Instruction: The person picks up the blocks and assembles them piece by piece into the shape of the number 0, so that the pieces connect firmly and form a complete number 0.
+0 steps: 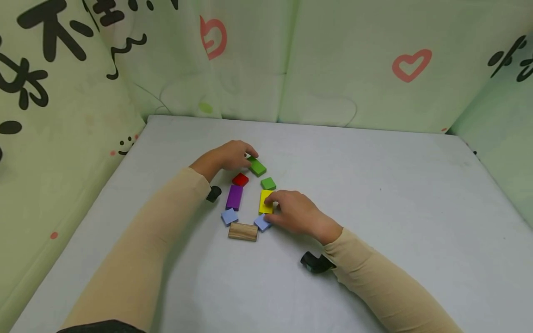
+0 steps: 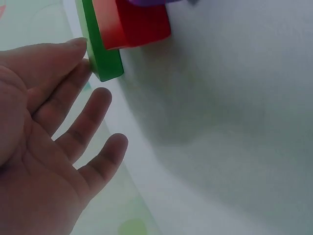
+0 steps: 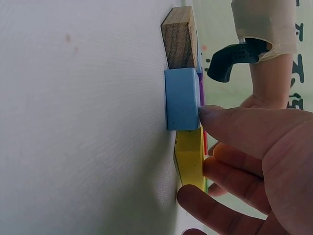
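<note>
In the head view several coloured wooden blocks lie in a ring. At its far end my left hand point(image 1: 231, 155) pinches the end of a long green block point(image 1: 257, 167) between thumb and index finger; in the left wrist view the other fingers are spread. Beside it lies a red block point(image 1: 240, 179). My right hand point(image 1: 300, 213) is over the ring's right side, fingers loosely bent. Its thumb touches a light blue block point(image 3: 182, 100), and its fingers touch the yellow block point(image 3: 190, 156). A small green block point(image 1: 268, 183) lies just beyond the yellow one.
On the ring's left side are a purple block point(image 1: 234, 198) and another light blue block point(image 1: 229, 217). A wood-grain block point(image 1: 243, 232) closes the near end. The white table point(image 1: 395, 208) is backed by a pale green printed curtain point(image 1: 333, 60). Black wrist cameras hang at both cuffs.
</note>
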{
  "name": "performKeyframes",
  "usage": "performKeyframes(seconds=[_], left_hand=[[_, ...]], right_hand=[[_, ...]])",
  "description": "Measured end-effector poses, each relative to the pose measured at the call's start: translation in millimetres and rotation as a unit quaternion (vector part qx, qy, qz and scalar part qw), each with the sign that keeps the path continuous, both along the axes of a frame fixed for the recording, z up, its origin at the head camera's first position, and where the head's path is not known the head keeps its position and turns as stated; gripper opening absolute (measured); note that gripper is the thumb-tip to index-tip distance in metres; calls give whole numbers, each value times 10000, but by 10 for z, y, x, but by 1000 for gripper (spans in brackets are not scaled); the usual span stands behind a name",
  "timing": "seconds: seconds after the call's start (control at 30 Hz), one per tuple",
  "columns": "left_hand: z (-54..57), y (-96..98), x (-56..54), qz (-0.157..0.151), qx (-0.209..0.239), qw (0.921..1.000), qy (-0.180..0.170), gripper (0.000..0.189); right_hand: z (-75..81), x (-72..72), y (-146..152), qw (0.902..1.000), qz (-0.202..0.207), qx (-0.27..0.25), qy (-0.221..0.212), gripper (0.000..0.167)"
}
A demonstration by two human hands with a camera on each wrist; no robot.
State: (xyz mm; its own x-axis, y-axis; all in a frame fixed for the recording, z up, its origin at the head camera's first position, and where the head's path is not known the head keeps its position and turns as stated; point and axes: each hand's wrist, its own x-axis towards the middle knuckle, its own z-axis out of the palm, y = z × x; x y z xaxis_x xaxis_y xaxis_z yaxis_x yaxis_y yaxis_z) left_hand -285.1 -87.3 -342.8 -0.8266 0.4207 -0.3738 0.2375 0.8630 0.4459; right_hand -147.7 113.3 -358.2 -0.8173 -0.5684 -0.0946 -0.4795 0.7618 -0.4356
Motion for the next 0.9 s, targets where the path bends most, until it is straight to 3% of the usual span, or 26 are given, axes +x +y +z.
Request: performKeyframes(seconds=[0.47,0.9], left_hand=[[-17,48,33,209,-81,9997,30,38],[-41,37,34,103,-113,9999,2,40]], right_hand=[[-16,10,3,10000,-17,-57,7,34],[-12,19,0,10000,-20,-62,65,35]])
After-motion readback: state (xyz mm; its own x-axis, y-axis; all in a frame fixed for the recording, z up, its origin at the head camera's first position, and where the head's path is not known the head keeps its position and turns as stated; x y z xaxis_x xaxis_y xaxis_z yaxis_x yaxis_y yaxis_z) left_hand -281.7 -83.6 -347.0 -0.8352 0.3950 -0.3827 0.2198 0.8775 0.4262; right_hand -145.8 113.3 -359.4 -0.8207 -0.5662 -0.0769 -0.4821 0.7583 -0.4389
